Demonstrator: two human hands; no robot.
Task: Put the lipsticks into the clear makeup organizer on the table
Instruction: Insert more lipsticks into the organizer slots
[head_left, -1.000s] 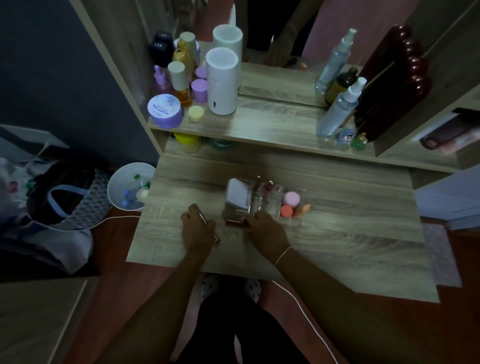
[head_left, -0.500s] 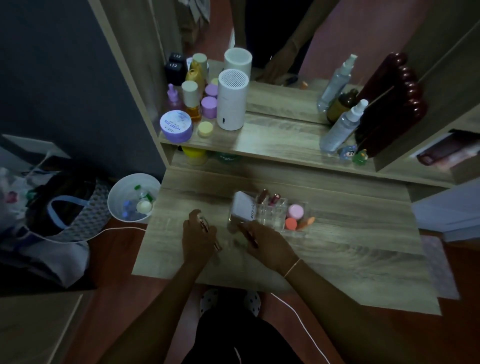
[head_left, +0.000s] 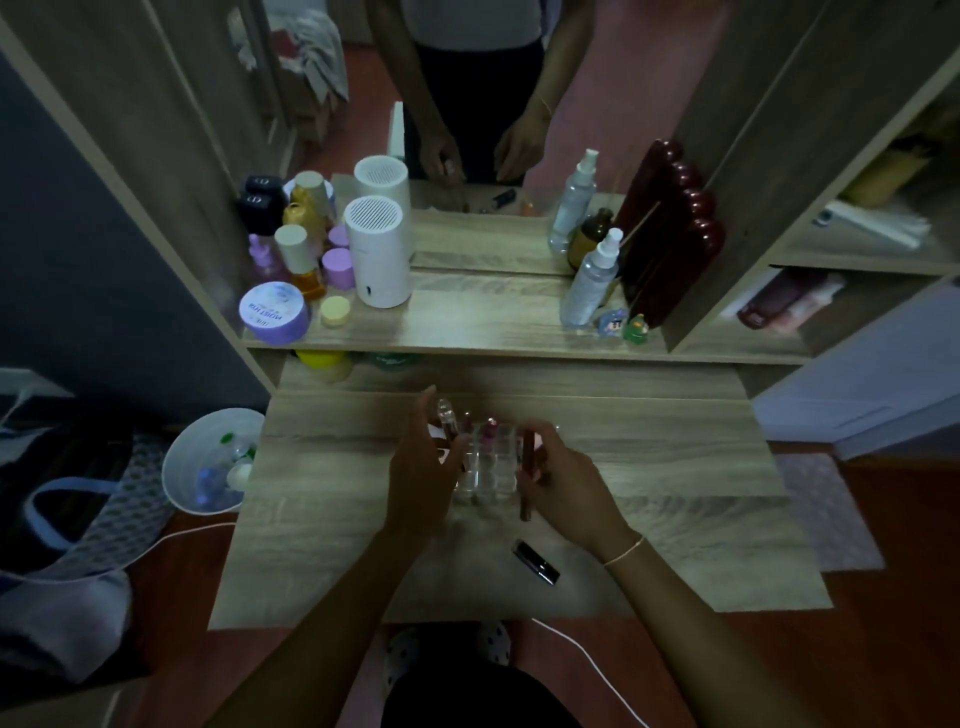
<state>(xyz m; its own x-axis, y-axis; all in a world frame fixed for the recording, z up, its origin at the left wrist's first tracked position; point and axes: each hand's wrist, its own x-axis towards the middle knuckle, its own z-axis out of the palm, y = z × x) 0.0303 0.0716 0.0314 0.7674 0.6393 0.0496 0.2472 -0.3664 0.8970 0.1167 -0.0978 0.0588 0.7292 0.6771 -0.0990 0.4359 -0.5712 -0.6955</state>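
The clear makeup organizer (head_left: 488, 467) stands at the middle of the wooden table (head_left: 675, 467), between my two hands. Two lipsticks (head_left: 487, 435) stand upright in its back slots. My left hand (head_left: 421, 467) holds a clear-capped lipstick (head_left: 448, 421) upright over the organizer's left side. My right hand (head_left: 563, 478) grips a long reddish-brown lipstick (head_left: 527, 475) upright at the organizer's right edge. A black lipstick (head_left: 536, 561) lies flat on the table near the front edge, below my right hand. The organizer's right part is hidden behind my right hand.
A shelf behind holds a white cylinder (head_left: 376, 252), a purple jar (head_left: 274, 313), small bottles and spray bottles (head_left: 589, 283), with a mirror above. A white bin (head_left: 210, 460) and bags sit on the floor at left. A white cable (head_left: 592, 670) runs under the table's front.
Both hands rose from the table's front to the organizer, each now holding a lipstick upright. The black lipstick has come into sight on the table. The camera tilted upward.
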